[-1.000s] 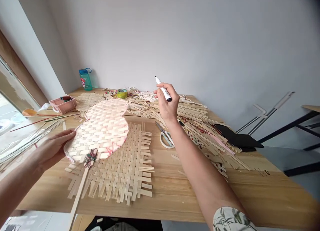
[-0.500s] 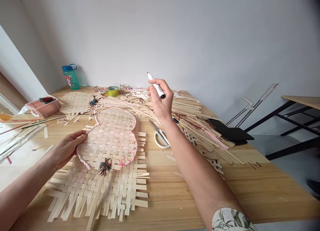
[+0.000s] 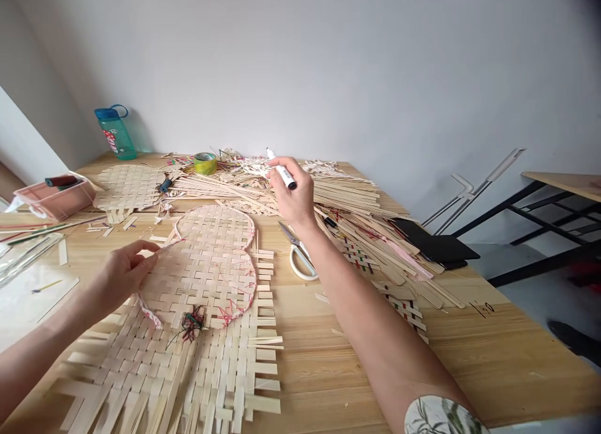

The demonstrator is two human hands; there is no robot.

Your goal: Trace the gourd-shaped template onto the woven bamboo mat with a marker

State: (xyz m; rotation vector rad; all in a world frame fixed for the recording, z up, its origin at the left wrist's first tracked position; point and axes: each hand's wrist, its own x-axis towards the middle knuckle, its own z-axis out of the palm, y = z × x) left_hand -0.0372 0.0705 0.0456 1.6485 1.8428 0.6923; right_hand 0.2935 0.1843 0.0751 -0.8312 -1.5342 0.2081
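Marker [image 3: 282, 169] gripped in right hand [image 3: 292, 193], left hand [image 3: 124, 274] half open over woven bamboo panel [image 3: 206, 277], scissors [image 3: 295, 255] beside right forearm [image 3: 370, 315]

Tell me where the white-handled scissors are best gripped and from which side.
Take the white loop handles from above on the near side. The scissors lie flat on the wooden table with the blades pointing away toward the pile of strips, so the loops face the person, and the right forearm passes just beside them.
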